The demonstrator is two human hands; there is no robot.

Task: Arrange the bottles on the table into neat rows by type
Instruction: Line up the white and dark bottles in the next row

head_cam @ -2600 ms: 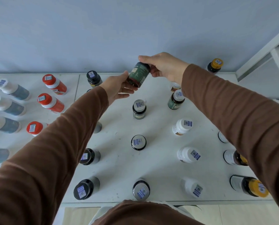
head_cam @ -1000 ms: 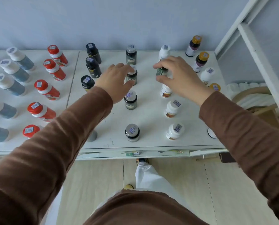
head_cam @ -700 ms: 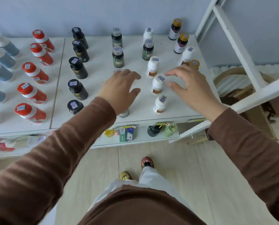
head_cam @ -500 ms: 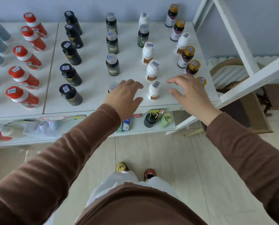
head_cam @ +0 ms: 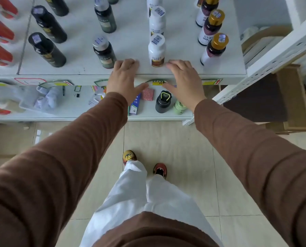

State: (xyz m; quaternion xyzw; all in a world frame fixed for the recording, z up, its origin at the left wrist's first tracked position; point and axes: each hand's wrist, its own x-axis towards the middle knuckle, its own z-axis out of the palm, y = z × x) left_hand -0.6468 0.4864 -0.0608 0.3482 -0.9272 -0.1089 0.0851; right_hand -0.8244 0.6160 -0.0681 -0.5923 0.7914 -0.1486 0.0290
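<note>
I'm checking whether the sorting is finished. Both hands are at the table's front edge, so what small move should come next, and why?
Probably lift both hands clear. The left hand and right hand rest open on the table edge, holding nothing, and the white bottle between them already stands upright in line with its row, like the others in view.

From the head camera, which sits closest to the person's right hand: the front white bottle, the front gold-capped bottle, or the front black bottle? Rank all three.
1. Front white bottle, just left of the right hand.
2. Front gold-capped bottle, off to its right.
3. Front black bottle, far left.
</note>
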